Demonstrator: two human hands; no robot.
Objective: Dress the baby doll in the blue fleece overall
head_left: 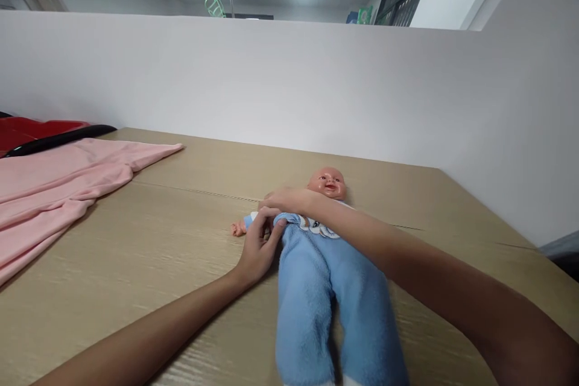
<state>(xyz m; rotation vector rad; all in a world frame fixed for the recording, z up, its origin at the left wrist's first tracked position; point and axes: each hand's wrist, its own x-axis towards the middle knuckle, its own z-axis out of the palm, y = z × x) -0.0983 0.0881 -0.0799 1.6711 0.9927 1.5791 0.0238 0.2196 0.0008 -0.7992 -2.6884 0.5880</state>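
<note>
While a baby doll [326, 184] in a blue fleece suit [316, 277] lies face up on the wooden desk [136, 241], the suit's sleeve beside the doll's bare hand is pinched in the closed grip of the left hand [260, 247]. The right hand [287, 199] is laid across the doll's chest at that same shoulder; whether its grip is closed cannot be told. A pink cloth [54, 181] is spread at the far left.

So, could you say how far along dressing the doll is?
The blue suit already covers the doll from legs to chest. The left hand pinches the sleeve at one arm; the right hand rests by that shoulder. The other arm is hidden, so what remains is unclear.
</note>
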